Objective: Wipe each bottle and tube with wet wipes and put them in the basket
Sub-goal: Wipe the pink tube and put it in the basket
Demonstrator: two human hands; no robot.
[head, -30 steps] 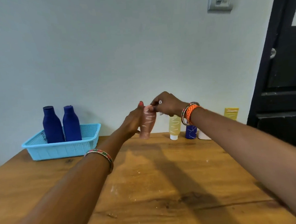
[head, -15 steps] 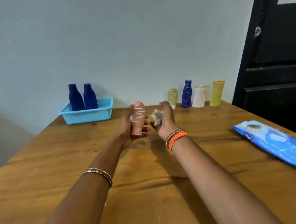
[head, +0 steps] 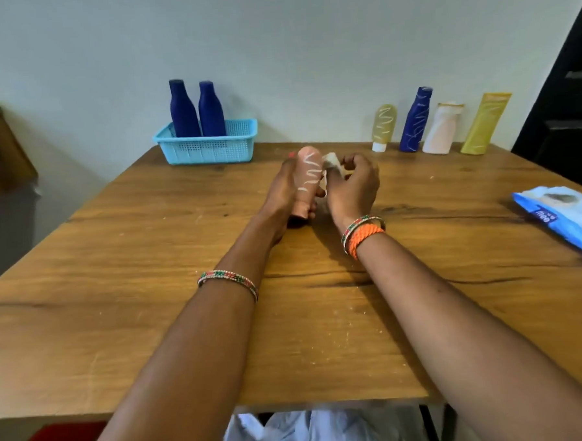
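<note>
Holding a pink plastic tube with white squiggly lines (head: 309,177), the left hand (head: 286,190) has its fingers curled round the tube's lower part, so the rounded top sticks up above the grip and the small cap end pokes out below it, close to the brown wooden table (head: 150,261). Just to the right of that grip, the right hand (head: 352,186) pinches a small crumpled white wet wipe (head: 332,161) in its fingertips. The wipe sits right against the upper side of the tube, so the wiping looks like it is just starting, and the white lines are all there to be rubbed off.

Far beyond the grip and to the left, a light blue plastic basket with little holes (head: 208,147) stands at the back of the table with two dark blue bottles (head: 196,109) standing in it. Far beyond the grip and to the right, a pale yellow tube (head: 383,126), a dark blue bottle with white scribbles (head: 415,119), a white and pink bottle (head: 443,128) and a tall yellow tube (head: 485,122) wait in a row by the wall. A blue pack of wipes (head: 562,219) lies well off to the right.

What could go wrong? The tube may get slippery once it is wet and slide down out of the left hand. The wipe is bunched up small, so it might miss some lines. Rubbing too hard near the top could tip the tube over, since it is held low down
</note>
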